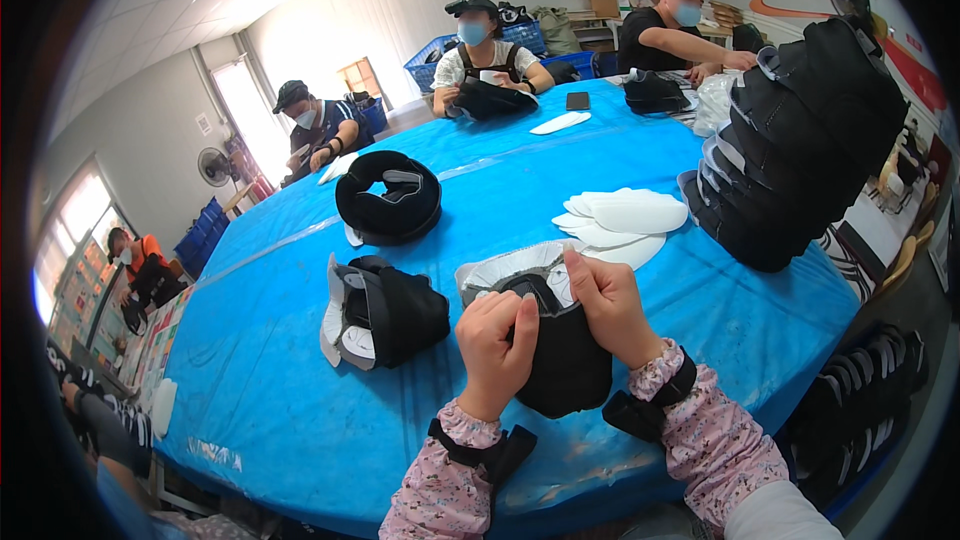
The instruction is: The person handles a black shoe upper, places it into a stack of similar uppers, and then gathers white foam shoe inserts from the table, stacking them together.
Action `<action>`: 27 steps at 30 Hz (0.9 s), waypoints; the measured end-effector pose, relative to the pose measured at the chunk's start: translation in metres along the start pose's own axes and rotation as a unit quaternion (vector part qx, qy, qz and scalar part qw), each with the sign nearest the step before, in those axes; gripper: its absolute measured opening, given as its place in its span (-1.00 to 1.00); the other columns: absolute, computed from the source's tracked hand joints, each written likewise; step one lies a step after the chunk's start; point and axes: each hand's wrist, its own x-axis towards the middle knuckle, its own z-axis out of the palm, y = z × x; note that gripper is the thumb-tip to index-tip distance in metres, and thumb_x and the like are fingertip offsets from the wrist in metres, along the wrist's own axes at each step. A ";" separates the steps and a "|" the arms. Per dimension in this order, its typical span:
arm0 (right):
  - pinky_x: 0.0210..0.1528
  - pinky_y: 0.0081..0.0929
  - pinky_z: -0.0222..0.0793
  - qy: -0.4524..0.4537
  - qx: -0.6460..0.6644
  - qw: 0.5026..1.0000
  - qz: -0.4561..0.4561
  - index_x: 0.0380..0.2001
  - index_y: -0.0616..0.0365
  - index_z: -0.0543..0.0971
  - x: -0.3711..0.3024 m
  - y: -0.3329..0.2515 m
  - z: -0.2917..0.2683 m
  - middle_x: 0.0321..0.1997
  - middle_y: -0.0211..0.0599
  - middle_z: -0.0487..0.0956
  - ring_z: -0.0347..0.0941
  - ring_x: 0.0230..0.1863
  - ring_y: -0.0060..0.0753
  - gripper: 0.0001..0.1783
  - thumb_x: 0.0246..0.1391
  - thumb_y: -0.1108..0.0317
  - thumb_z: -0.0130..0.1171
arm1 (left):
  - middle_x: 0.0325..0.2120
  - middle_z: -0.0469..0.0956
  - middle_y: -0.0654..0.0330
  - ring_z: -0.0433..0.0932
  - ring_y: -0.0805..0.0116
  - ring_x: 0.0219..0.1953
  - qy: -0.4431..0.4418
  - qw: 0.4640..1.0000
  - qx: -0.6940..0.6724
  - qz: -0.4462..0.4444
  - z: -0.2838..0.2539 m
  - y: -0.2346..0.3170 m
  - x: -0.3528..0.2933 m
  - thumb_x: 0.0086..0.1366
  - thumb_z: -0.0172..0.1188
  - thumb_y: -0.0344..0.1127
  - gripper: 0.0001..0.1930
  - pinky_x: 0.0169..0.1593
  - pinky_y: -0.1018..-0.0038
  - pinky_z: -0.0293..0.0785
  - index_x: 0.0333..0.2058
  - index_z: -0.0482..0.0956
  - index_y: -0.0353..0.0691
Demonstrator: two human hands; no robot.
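Between my hands is a black shoe upper (566,368) with a pale lining and a grey stitched edge, its opening turned up toward me. My left hand (494,352) is closed on the near left part of its rim, thumb raised. On the right side, my right hand (612,306) pinches the rim between thumb and fingers. Another black upper (410,312) lies on its side just left of my left hand, its pale lining showing. Beyond that, a rolled black upper (392,215) rests on the table. White insole-shaped pieces (630,212) lie fanned in a pile past my right hand.
A blue sheet (300,430) covers the table. At the right edge leans a tall stack of nested black uppers (800,140). Several people work around the table, one person (490,60) straight across. A dark phone (577,101) and more white pieces (560,123) lie on the far side.
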 end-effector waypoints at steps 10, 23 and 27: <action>-0.68 -0.45 -0.04 0.019 0.004 1.000 -0.020 -0.72 0.33 0.32 0.000 0.001 0.001 -0.83 -0.31 0.14 -0.02 -0.72 -0.57 -0.51 0.19 0.19 -0.06 | -0.79 0.16 0.12 0.17 0.15 -0.71 0.002 1.000 -0.007 0.009 0.001 0.000 -0.001 0.21 0.00 -0.36 -0.64 -0.57 0.35 0.05 -0.74 0.18 -0.28; -0.68 -0.45 -0.04 0.017 0.012 1.000 -0.019 -0.73 0.32 0.32 0.000 0.003 0.001 -0.83 -0.31 0.15 -0.01 -0.72 -0.57 -0.50 0.19 0.18 -0.06 | -0.79 0.14 0.12 0.16 0.16 -0.71 0.004 1.000 -0.007 0.014 0.000 0.000 -0.001 0.21 -0.01 -0.37 -0.64 -0.57 0.34 0.04 -0.74 0.16 -0.28; -0.68 -0.45 -0.03 0.016 0.003 1.000 -0.015 -0.73 0.33 0.32 0.000 0.002 0.000 -0.82 -0.30 0.16 0.01 -0.72 -0.58 -0.50 0.19 0.18 -0.06 | -0.79 0.14 0.12 0.16 0.16 -0.71 0.004 1.000 -0.007 0.014 0.001 0.001 -0.001 0.20 -0.01 -0.38 -0.64 -0.57 0.34 0.04 -0.75 0.16 -0.28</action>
